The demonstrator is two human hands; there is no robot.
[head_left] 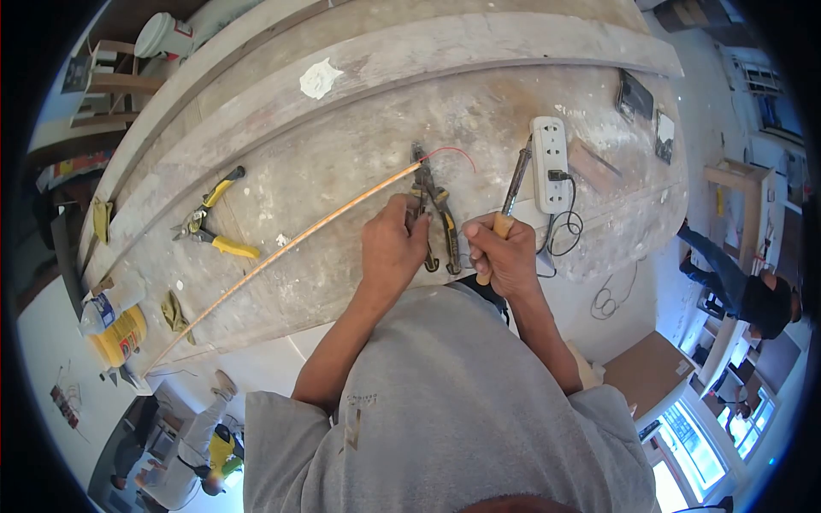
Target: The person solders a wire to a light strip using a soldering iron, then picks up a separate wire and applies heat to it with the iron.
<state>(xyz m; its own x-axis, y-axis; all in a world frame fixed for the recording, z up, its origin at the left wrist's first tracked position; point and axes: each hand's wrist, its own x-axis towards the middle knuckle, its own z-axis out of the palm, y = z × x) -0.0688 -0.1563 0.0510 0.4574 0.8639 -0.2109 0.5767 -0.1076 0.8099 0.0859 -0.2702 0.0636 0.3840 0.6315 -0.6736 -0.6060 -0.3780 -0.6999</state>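
Right at the table's (342,162) near edge, the pliers (438,214) point away from the person. The left hand (392,248), the nearer one, is curled on their handles. The right hand (506,256) is closed around a soldering iron (516,184), roughly parallel alongside.

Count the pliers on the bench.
2. Yellow pliers lie free at the left of the bench; centre pliers touch the left hand. Others may be hidden.

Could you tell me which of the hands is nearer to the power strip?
Right. The right hand grips a soldering iron just beside the power strip; the left hand is farther off, on the pliers.
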